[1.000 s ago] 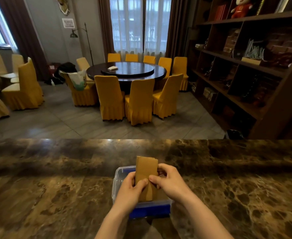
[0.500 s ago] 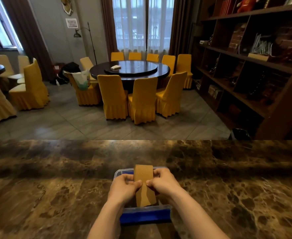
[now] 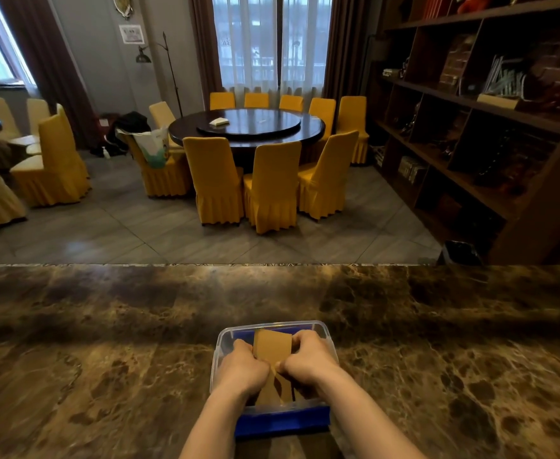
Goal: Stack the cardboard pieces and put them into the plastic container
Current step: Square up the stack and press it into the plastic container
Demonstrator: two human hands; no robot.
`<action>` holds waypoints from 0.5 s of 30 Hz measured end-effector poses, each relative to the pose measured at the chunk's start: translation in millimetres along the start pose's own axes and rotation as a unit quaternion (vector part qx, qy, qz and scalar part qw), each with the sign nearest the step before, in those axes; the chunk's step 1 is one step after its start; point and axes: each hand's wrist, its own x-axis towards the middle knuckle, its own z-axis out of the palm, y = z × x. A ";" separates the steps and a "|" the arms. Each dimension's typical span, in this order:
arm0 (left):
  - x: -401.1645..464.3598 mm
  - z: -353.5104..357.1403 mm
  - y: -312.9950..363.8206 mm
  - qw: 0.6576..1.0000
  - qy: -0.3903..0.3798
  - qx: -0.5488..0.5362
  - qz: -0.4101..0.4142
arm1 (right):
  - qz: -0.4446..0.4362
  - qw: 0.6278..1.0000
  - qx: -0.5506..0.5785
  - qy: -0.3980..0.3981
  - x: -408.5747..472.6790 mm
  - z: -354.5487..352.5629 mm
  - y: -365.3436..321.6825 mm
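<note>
A clear plastic container (image 3: 223, 339) with a blue base sits on the marble counter close to me. A stack of brown cardboard pieces (image 3: 272, 347) lies down inside it, long side pointing away from me. My left hand (image 3: 240, 371) grips the stack's left side and my right hand (image 3: 308, 361) grips its right side, both with fingers curled around it inside the container. The stack's lower part shows between my wrists; its underside is hidden.
The dark brown marble counter (image 3: 106, 359) spreads wide to both sides of the container. Beyond its far edge are a round dining table (image 3: 248, 125) with yellow-covered chairs and a dark wooden shelf unit (image 3: 487, 127) at the right.
The cardboard stack was held upright above the container; both hands have lowered and tilted it down into the container.
</note>
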 end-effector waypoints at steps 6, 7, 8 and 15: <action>4.1 5.4 -0.3 0.998 0.007 0.056 -0.015 | 0.003 0.999 -0.035 0.037 4.5 10.9 1.7; 4.7 6.7 -0.1 0.998 0.011 0.063 -0.014 | 0.005 0.998 -0.040 0.048 4.6 13.5 1.8; 4.8 7.9 0.0 0.997 0.018 0.072 -0.014 | 0.006 0.997 -0.044 0.060 4.4 15.9 1.4; 3.5 16.6 0.9 0.991 0.058 0.122 -0.005 | -0.002 0.992 -0.063 0.113 1.9 22.0 4.0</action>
